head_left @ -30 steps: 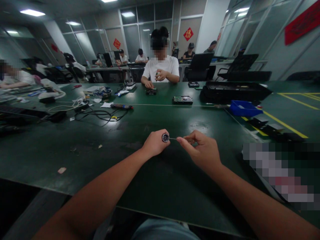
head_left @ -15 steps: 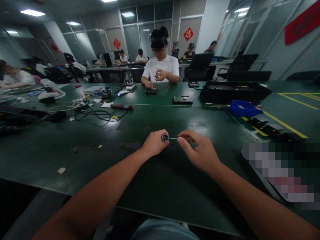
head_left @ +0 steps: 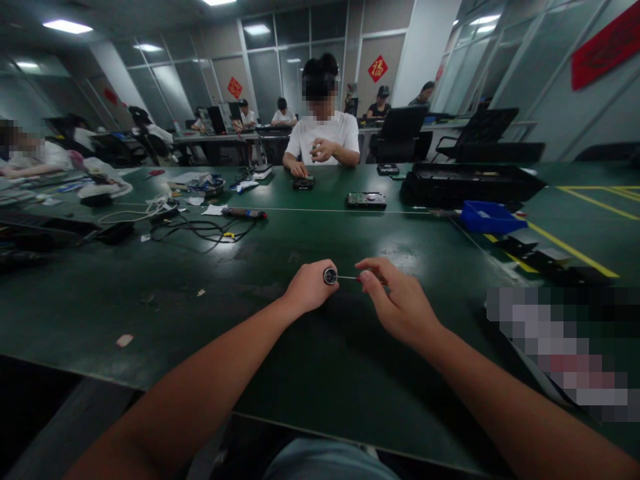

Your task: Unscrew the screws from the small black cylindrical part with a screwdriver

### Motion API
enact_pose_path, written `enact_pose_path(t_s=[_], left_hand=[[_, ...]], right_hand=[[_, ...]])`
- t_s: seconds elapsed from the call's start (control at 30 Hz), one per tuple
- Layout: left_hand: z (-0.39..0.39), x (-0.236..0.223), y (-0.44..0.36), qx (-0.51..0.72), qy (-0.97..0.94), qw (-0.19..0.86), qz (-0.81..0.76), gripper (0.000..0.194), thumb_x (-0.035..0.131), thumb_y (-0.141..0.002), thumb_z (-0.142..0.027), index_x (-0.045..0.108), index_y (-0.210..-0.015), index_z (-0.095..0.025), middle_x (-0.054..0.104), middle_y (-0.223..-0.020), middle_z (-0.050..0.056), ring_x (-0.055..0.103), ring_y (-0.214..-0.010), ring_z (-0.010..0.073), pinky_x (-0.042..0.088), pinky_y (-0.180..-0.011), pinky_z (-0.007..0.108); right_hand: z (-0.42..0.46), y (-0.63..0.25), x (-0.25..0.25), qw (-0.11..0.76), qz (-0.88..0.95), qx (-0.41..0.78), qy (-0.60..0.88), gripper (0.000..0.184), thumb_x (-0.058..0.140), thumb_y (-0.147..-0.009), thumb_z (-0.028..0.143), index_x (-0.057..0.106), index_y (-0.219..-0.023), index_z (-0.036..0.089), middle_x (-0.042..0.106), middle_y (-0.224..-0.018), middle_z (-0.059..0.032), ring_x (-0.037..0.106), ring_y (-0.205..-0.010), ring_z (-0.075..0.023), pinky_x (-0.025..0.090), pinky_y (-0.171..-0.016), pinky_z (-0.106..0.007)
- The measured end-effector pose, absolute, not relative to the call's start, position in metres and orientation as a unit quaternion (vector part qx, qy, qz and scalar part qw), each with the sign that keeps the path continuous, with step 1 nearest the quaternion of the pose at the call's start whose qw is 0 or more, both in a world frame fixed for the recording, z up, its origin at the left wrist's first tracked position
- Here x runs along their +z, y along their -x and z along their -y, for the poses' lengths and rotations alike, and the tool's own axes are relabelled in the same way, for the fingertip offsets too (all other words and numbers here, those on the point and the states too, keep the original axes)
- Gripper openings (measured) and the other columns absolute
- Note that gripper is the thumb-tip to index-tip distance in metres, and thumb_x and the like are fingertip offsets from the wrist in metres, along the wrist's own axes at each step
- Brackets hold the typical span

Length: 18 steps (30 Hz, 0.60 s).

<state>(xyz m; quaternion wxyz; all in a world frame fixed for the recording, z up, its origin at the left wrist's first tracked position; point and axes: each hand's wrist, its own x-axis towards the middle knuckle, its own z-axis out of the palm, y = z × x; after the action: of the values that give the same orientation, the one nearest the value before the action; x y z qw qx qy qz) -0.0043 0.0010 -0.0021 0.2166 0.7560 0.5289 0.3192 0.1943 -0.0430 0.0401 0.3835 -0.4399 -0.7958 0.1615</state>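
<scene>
left hand (head_left: 311,287): grip wrapped round a dark cylinder (head_left: 328,277);
right hand (head_left: 397,291): grip pinching a thin rod (head_left: 347,277) — far end at the cylinder;
bench (head_left: 295,370): green; beneath both hands

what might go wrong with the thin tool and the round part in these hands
The thin tool could slip off the round part and jab the left hand gripping that part. The right hand has its thumb and forefinger apart at the tips, so the tool might twist loose.
</scene>
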Motion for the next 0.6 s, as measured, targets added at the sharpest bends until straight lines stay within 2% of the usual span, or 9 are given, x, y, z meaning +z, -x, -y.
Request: enact_pose_path(t_s=[0.1, 0.17, 0.27, 0.37, 0.47, 0.53, 0.6], left_hand=[[0.000, -0.001, 0.003, 0.324, -0.758, 0.219, -0.523, 0.003, 0.064, -0.078, -0.019, 0.062, -0.080, -0.020, 0.063, -0.073, -0.002, 0.057, -0.068, 0.0138, 0.038, -0.062, 0.026], [0.001, -0.001, 0.002, 0.324, -0.756, 0.220, -0.524, 0.003, 0.064, -0.078, -0.019, 0.062, -0.080, -0.020, 0.063, -0.072, -0.002, 0.057, -0.068, 0.0139, 0.038, -0.061, 0.026], [0.001, 0.000, 0.001, 0.323, -0.754, 0.223, -0.527, 0.003, 0.064, -0.078, -0.018, 0.062, -0.079, -0.020, 0.064, -0.073, -0.002, 0.057, -0.068, 0.0138, 0.039, -0.062, 0.025], [0.002, 0.000, 0.001, 0.322, -0.759, 0.225, -0.520, 0.003, 0.065, -0.078, -0.018, 0.063, -0.080, -0.020, 0.065, -0.075, -0.002, 0.059, -0.070, 0.0139, 0.040, -0.064, 0.025], [0.003, 0.000, 0.001, 0.320, -0.771, 0.223, -0.504, 0.005, 0.065, -0.079, -0.019, 0.064, -0.083, -0.020, 0.066, -0.076, -0.001, 0.059, -0.070, 0.0137, 0.041, -0.064, 0.025], [0.003, 0.000, 0.001, 0.322, -0.780, 0.214, -0.492, 0.007, 0.065, -0.078, -0.018, 0.064, -0.084, -0.020, 0.065, -0.077, -0.002, 0.059, -0.069, 0.0135, 0.040, -0.063, 0.025], [0.003, 0.001, 0.001, 0.323, -0.783, 0.206, -0.490, 0.008, 0.065, -0.077, -0.017, 0.064, -0.084, -0.020, 0.065, -0.076, -0.002, 0.058, -0.069, 0.0134, 0.039, -0.063, 0.025]], right_hand=[[0.042, -0.194, 0.036, 0.438, 0.758, 0.192, 0.443, 0.024, 0.050, -0.098, 0.035, 0.054, -0.118, 0.022, 0.069, -0.088, -0.0056, 0.069, -0.079, -0.0220, 0.051, -0.072, -0.037], [0.041, -0.193, 0.032, 0.475, 0.724, 0.238, 0.440, 0.021, 0.055, -0.096, 0.038, 0.056, -0.109, 0.022, 0.070, -0.091, -0.0064, 0.070, -0.084, -0.0225, 0.053, -0.075, -0.038], [0.038, -0.189, 0.030, 0.505, 0.679, 0.312, 0.433, 0.020, 0.057, -0.095, 0.041, 0.060, -0.098, 0.021, 0.070, -0.088, -0.0056, 0.070, -0.082, -0.0209, 0.054, -0.074, -0.037], [0.032, -0.188, 0.028, 0.539, 0.627, 0.361, 0.431, 0.023, 0.058, -0.094, 0.043, 0.063, -0.095, 0.021, 0.069, -0.085, -0.0049, 0.067, -0.076, -0.0187, 0.055, -0.074, -0.037], [0.023, -0.189, 0.024, 0.570, 0.546, 0.434, 0.434, 0.028, 0.060, -0.091, 0.048, 0.063, -0.089, 0.021, 0.066, -0.078, -0.0032, 0.063, -0.069, -0.0172, 0.056, -0.067, -0.035], [0.018, -0.191, 0.021, 0.560, 0.486, 0.515, 0.430, 0.029, 0.061, -0.089, 0.050, 0.061, -0.084, 0.021, 0.061, -0.071, -0.0016, 0.059, -0.060, -0.0159, 0.054, -0.059, -0.033], [0.015, -0.192, 0.020, 0.563, 0.450, 0.548, 0.426, 0.028, 0.064, -0.087, 0.048, 0.061, -0.081, 0.021, 0.059, -0.070, -0.0012, 0.057, -0.058, -0.0148, 0.053, -0.055, -0.031]])
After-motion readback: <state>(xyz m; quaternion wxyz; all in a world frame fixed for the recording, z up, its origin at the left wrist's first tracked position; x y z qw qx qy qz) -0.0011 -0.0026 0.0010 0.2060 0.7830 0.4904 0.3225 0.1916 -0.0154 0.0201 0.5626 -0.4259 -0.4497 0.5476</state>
